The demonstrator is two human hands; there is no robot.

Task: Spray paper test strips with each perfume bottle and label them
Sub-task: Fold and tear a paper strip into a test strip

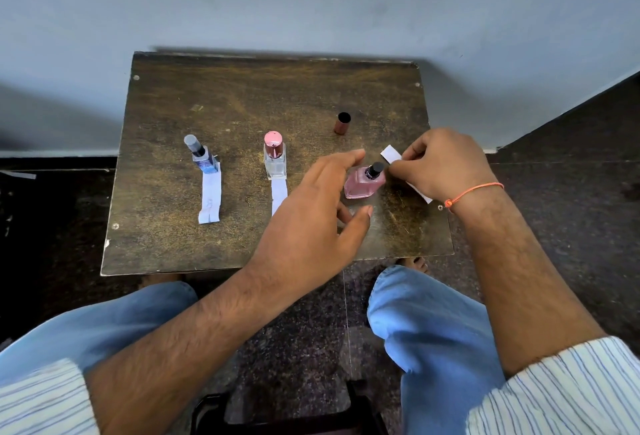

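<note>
Right hand (440, 164) pinches the strip (391, 154); left hand (322, 206) hovers wide — could topple the uncapped pink bottle (363, 181) at center-right.

worn wooden table (242, 95) under both hands, grey wall (311, 1) beyond them, dark speckled floor (571, 164) right of them
</note>
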